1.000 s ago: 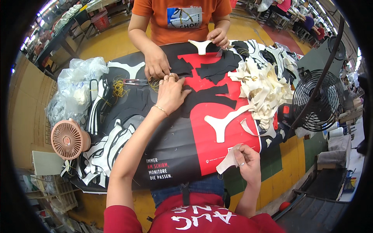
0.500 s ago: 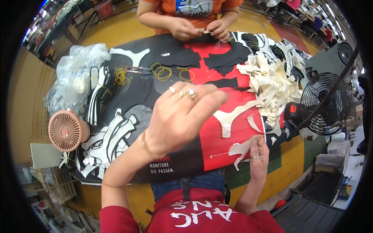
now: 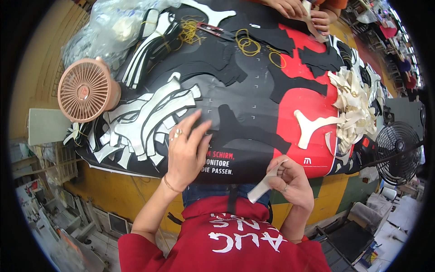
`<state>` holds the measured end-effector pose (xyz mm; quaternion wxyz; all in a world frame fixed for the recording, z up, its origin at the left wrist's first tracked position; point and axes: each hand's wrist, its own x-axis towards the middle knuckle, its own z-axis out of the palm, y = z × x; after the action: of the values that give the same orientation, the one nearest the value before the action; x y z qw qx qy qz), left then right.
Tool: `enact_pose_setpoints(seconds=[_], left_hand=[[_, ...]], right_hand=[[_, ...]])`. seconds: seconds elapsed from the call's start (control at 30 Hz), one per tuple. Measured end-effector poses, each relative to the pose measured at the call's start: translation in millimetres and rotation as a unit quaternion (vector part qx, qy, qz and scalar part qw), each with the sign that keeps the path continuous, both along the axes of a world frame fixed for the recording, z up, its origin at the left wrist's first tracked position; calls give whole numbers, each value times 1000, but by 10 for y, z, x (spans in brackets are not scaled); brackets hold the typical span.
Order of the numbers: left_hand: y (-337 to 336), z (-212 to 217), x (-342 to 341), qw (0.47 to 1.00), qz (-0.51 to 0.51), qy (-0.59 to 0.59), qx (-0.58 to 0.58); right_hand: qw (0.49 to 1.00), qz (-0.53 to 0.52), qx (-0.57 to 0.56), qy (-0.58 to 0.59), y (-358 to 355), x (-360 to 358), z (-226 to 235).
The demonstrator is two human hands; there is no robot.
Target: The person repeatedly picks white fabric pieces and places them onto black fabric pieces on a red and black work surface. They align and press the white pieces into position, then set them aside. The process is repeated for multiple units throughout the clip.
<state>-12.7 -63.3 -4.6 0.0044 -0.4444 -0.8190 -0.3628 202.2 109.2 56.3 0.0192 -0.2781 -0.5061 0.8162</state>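
The cream piece [image 3: 260,189], its hidden part perhaps folded, is pinched by the right hand [image 3: 292,181] and is best smoothed by the spread left hand [image 3: 186,156].

You are working in a factory workshop. Stacks of matching black-and-white cutouts [image 3: 147,124] and a heap of cream cutouts [image 3: 355,109] are crowding your bench [image 3: 249,102], where yellow bands [image 3: 190,32] and a pair of snips [image 3: 217,31] are lying too. A wire-cage fan [image 3: 398,154] is standing to your right, yellow-painted floor [image 3: 120,192] is showing below, and other people [image 3: 389,31] are occupying the background.
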Motion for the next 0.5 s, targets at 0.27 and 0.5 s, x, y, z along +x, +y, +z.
enact_pose_setpoints(seconds=[0.27,0.5], left_hand=[[-385,-45,260,994,-52,55,-78],[-422,-140,232,992,-68,72,-84]], right_hand=[[938,196,282,-47,181,-788,69],[860,300,408,-59,272,-1308,22]])
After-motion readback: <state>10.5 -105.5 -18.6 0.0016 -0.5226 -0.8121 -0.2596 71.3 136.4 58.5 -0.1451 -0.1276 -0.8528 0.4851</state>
